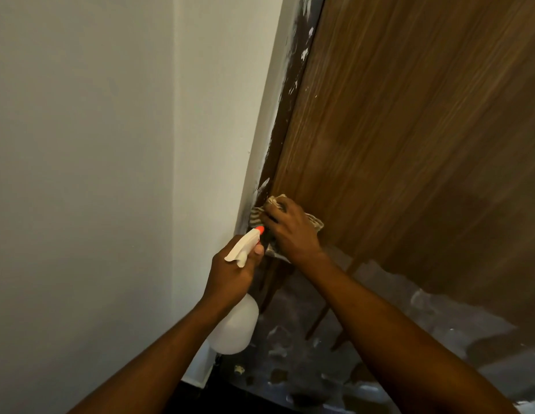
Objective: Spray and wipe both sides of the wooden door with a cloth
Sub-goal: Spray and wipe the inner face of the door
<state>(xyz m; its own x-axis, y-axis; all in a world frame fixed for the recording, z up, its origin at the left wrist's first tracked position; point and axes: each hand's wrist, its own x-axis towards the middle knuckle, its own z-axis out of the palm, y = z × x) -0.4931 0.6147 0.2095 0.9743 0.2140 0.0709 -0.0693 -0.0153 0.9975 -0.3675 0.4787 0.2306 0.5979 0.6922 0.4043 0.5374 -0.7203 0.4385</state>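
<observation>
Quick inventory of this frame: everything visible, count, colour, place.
door: 1, brown wood, right half of view
door frame: 1, dark brown with white paint smears, between wall and door
wall: 1, white, left
cloth: 1, tan striped, pressed on door's left edge
spray bottle: 1, white with orange nozzle, beside the cloth
floor: dark, with pale patches, bottom
left hand: grip on spray bottle
right hand: holding cloth against door

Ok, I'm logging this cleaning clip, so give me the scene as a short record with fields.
left hand: holds the spray bottle, nozzle toward the door edge
right hand: presses the cloth on the wooden door
wiping spot: low, near the door's left edge
door frame: dark, flecked with white
wall: plain white, left of the door
</observation>
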